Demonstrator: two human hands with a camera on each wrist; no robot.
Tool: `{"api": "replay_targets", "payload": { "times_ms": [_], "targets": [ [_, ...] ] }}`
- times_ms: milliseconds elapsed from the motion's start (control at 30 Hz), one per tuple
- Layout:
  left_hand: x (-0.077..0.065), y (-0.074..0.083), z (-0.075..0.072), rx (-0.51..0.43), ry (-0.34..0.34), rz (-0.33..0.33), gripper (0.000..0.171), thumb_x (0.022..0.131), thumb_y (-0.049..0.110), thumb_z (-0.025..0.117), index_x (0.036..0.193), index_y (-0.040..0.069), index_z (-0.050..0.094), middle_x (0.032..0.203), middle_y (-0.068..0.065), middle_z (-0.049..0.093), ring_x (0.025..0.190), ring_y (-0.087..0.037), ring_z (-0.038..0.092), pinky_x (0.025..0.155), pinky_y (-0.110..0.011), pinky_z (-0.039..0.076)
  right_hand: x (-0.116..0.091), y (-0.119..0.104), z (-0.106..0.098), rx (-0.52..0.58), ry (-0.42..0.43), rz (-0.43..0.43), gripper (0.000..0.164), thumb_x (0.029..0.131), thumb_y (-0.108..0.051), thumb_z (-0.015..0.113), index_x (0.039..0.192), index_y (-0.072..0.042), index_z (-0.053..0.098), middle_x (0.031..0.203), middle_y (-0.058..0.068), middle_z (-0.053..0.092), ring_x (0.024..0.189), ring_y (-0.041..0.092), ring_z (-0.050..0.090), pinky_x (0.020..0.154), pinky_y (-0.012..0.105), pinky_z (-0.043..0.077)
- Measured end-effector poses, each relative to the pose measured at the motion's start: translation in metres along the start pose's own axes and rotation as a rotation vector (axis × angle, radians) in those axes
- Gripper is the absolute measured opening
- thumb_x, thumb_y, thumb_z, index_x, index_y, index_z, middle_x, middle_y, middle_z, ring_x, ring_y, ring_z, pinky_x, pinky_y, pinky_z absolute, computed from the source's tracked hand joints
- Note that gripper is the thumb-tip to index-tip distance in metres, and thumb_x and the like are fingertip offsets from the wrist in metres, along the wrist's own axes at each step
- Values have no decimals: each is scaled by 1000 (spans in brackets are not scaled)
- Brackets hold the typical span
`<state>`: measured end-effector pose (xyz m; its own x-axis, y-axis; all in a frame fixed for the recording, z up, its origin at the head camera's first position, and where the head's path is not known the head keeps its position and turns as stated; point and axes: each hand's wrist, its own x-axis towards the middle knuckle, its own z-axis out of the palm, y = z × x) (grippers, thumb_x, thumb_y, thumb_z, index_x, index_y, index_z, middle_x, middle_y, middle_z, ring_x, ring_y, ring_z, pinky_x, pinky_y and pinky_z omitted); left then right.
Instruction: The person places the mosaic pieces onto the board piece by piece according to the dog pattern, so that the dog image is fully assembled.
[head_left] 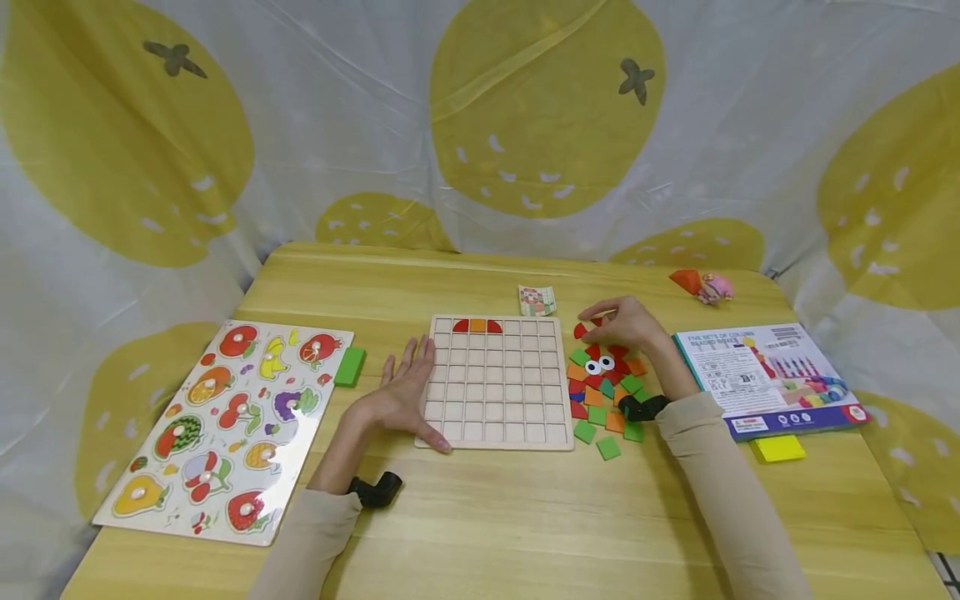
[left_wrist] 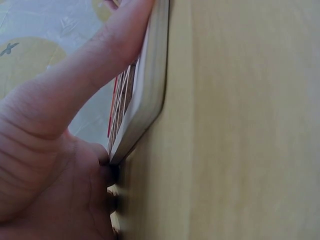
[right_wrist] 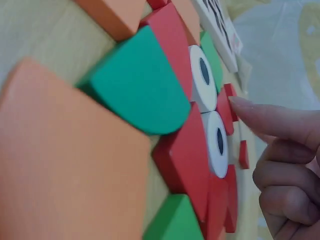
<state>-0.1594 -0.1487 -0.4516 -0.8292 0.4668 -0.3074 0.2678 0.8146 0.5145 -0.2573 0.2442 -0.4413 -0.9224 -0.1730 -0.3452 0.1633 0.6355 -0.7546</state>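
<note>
A square wooden grid board point(head_left: 495, 390) lies at the middle of the table, with red and orange tiles point(head_left: 477, 326) in its top row. Along the board's left side rests my left hand point(head_left: 401, 396), fingers spread and fairly straight; its thumb point(left_wrist: 95, 65) lies at the near corner. My right hand point(head_left: 630, 323) is at the far end of a pile of coloured tiles point(head_left: 596, 414) right of the board. Its thumb and forefinger pinch a small red tile point(head_left: 580, 331), the other fingers curled in the right wrist view. Two round eye tiles point(right_wrist: 202, 77) lie in the pile.
A fruit peg puzzle point(head_left: 217, 425) lies at left beside a green block point(head_left: 350, 367). At right are a printed box point(head_left: 772, 375), a yellow block point(head_left: 780, 448) and a pink figurine point(head_left: 716, 288) beside an orange-red wedge point(head_left: 686, 281). A small card point(head_left: 537, 300) lies behind the board.
</note>
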Motion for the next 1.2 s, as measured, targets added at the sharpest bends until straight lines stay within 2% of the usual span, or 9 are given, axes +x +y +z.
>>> {"api": "replay_targets", "payload": {
  "times_ms": [100,233,300,500,600,700,933,1067,1200],
  "targets": [
    [-1,0,0,2,0,-2,159,46,61,89,152,1,-14,161,-16,-19,149,-35,-20,117,-62,-11,4,2,1,3,-41,-38,32,82,-17,77,113,-10,70,59,1,56,52,16,43,50,29,40],
    [-1,-1,0,-4,-2,-1,159,47,61,89,152,1,-14,161,-16,-19,148,-35,-20,117,-62,-11,8,2,4,-17,-35,-49,28,82,-20,77,107,-8,72,57,0,51,51,16,41,50,29,38],
    [-1,-1,0,-11,0,4,159,47,60,89,152,1,-14,161,-17,-19,148,-36,-20,117,-63,-10,7,0,5,-40,-8,-46,27,82,-21,78,104,-7,72,60,0,53,52,17,44,50,29,40],
    [0,-1,1,-17,5,9,159,47,59,90,152,1,-14,161,-15,-18,149,-36,-20,117,-63,-10,-2,-26,13,-65,109,-102,26,81,-25,78,101,-9,72,52,-4,37,47,15,33,47,28,31],
    [0,1,1,-9,5,11,159,46,60,90,152,2,-13,161,-15,-19,149,-35,-20,117,-62,-10,-2,-53,34,-21,96,-153,25,79,-24,80,101,-12,73,51,-4,32,47,14,27,49,28,28],
    [1,2,1,-5,6,5,160,46,60,90,152,2,-14,161,-16,-20,149,-35,-20,118,-61,-11,4,-83,68,14,42,-194,26,75,-21,83,98,-13,74,52,-4,32,49,14,26,51,27,27],
    [2,1,0,-6,6,-5,159,47,60,90,152,1,-15,160,-17,-20,148,-36,-21,117,-62,-10,24,-122,141,9,0,-200,24,69,-20,87,89,-10,76,67,1,58,59,14,43,51,23,33],
    [1,0,-1,-5,6,-6,159,48,60,89,152,0,-15,160,-17,-20,148,-36,-20,117,-62,-10,33,-128,159,8,27,-202,25,68,-20,88,87,-10,77,86,5,69,72,15,50,59,22,39],
    [0,0,0,-5,5,-15,159,47,60,90,152,1,-15,161,-16,-20,148,-35,-21,118,-61,-11,37,-127,163,7,31,-236,24,68,-18,88,89,-10,78,95,6,72,79,16,54,62,20,42]
  ]
}}
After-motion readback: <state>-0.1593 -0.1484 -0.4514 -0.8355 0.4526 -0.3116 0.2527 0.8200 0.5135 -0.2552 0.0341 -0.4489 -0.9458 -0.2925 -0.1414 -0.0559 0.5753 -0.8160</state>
